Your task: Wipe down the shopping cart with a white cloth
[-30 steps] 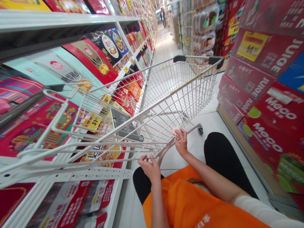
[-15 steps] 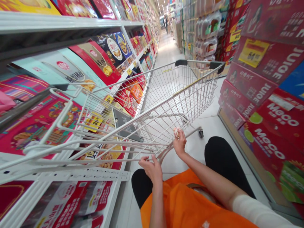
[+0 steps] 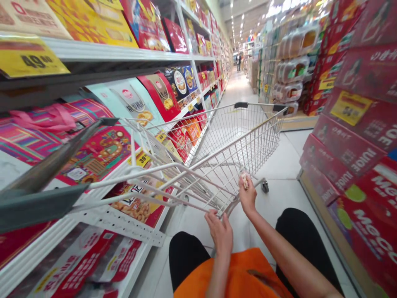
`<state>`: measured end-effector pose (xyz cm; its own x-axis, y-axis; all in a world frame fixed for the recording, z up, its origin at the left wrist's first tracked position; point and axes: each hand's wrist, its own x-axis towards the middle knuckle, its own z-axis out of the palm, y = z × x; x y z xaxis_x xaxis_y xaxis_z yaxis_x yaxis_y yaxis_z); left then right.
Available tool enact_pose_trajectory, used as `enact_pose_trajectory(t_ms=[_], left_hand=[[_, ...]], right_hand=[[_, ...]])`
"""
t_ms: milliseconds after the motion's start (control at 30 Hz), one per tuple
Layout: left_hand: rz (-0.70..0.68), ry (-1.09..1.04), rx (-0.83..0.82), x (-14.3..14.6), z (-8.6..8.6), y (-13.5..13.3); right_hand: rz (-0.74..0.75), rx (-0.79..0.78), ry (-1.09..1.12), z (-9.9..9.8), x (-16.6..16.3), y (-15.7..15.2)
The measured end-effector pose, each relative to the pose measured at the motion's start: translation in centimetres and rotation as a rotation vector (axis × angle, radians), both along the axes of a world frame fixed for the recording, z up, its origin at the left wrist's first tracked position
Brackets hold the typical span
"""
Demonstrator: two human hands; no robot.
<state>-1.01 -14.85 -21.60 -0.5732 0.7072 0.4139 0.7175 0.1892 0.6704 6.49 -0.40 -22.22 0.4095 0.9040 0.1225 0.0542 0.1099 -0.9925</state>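
A wire shopping cart [image 3: 198, 166] stands in the aisle before me, its basket empty and its grey handle at the lower left. My left hand [image 3: 221, 232] has its fingers curled around the cart's lower rear frame bar. Closed beside the basket's near lower edge, my right hand [image 3: 248, 198] pinches a small crumpled whitish piece [image 3: 244, 179], perhaps tissue or cloth. That piece is against or very near the side wires; contact cannot be made out.
Shelves [image 3: 102, 54] with boxed gift packs line the left side, close to the cart. Stacked red drink cartons [image 3: 335, 153] rise on the right. A caster wheel [image 3: 264, 186] shows beyond my right hand. Far down the aisle stands a person [image 3: 238, 62].
My view has tilted up and shifted, bringing more of the cart's handle and the aisle into sight. Both hands appear further right and lower, the left still on the bar, the right still pinching the crumpled piece.
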Motion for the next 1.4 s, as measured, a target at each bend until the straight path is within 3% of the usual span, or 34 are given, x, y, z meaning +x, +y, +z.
enact_pose_trajectory(t_ms=[100, 167, 333, 400, 500, 567, 633, 733, 900, 1200, 1400], left_hand=[[-0.077, -0.057, 0.005, 1.0, -0.7, -0.1], [-0.158, -0.111, 0.012, 1.3, -0.9, -0.2], [-0.352, -0.230, 0.073, 2.0, 0.2, -0.9], [-0.324, -0.263, 0.154, 2.3, 2.1, -1.2], [-0.134, -0.273, 0.399, 2.6, 6.9, -1.5], [-0.105, -0.261, 0.509, 2.9, 10.6, -1.2], [-0.173, -0.211, 0.495, 3.3, 13.8, -0.4], [-0.236, -0.158, 0.419, 3.9, 16.5, 1.2], [-0.077, -0.219, 0.345, 3.2, 16.0, 2.8], [-0.136, -0.193, 0.078, 0.0, 14.7, 1.7], [-0.089, -0.160, 0.040, -0.9, 14.2, 0.9]], right_hand=[[0.075, -0.025, 0.078, 3.4, -0.8, -2.8], [0.113, 0.040, 0.093, 5.7, -1.1, -4.5], [0.089, 0.488, -0.024, 11.7, -0.1, -6.5], [0.110, 0.693, -0.057, 14.4, 0.6, -6.3], [0.270, 0.860, -0.063, 18.2, 1.5, -5.5], [0.337, 0.844, -0.041, 20.1, 1.8, -5.2], [0.350, 0.794, -0.024, 21.4, 2.2, -5.1], [0.372, 0.775, -0.045, 22.3, 2.7, -5.2], [0.414, 0.850, -0.080, 22.8, 3.1, -5.7], [0.439, 0.876, -0.116, 23.2, 2.9, -7.3], [0.607, 0.926, -0.168, 24.8, 3.6, -7.1]])
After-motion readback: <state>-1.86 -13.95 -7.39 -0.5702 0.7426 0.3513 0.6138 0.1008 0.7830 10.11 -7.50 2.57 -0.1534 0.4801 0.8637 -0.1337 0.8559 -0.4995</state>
